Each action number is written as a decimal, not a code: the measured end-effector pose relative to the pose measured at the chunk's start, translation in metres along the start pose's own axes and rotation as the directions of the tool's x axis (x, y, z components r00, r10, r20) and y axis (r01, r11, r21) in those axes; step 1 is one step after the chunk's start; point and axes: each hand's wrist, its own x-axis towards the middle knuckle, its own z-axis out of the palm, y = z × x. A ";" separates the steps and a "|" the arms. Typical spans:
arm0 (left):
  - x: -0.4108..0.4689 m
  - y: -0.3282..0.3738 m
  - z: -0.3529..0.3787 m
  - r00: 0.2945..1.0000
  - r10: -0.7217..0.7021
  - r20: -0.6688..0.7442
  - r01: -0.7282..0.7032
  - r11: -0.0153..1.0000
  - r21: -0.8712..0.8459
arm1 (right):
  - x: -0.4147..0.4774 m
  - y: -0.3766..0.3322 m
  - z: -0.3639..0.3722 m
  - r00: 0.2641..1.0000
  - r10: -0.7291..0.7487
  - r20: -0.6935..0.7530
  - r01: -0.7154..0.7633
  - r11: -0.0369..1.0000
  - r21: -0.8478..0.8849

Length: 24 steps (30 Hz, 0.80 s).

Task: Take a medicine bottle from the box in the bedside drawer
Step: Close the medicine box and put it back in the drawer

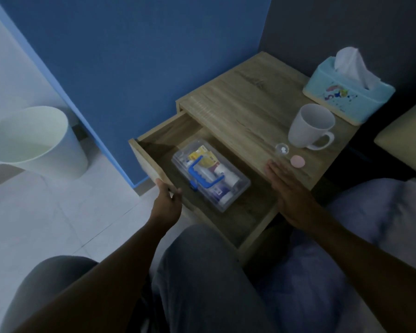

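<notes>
Wooden bedside table, open drawer, blue wall, white bin.

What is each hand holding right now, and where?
The left hand grips the front panel of the open drawer at its top edge. The right hand lies flat and open on the nightstand, holding nothing.

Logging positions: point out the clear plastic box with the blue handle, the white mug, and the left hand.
Clear plastic box [235,188], head view, lid's right part.
White mug [303,133], head view, outer wall.
Left hand [167,200], head view, back of hand.
</notes>
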 end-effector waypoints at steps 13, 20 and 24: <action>0.024 0.042 0.052 0.964 0.233 0.127 -0.213 0.966 -0.148 | 0.003 0.010 0.017 0.995 -0.006 -0.102 0.003 1.000 -0.030; 0.047 0.071 0.078 0.963 0.193 0.188 -0.157 0.969 -0.189 | 0.006 -0.001 0.027 0.966 0.091 -0.240 -0.089 0.996 0.023; 0.055 0.084 0.093 0.965 0.193 0.179 -0.169 0.975 -0.143 | 0.008 -0.003 0.033 0.943 0.121 -0.309 -0.105 0.992 0.069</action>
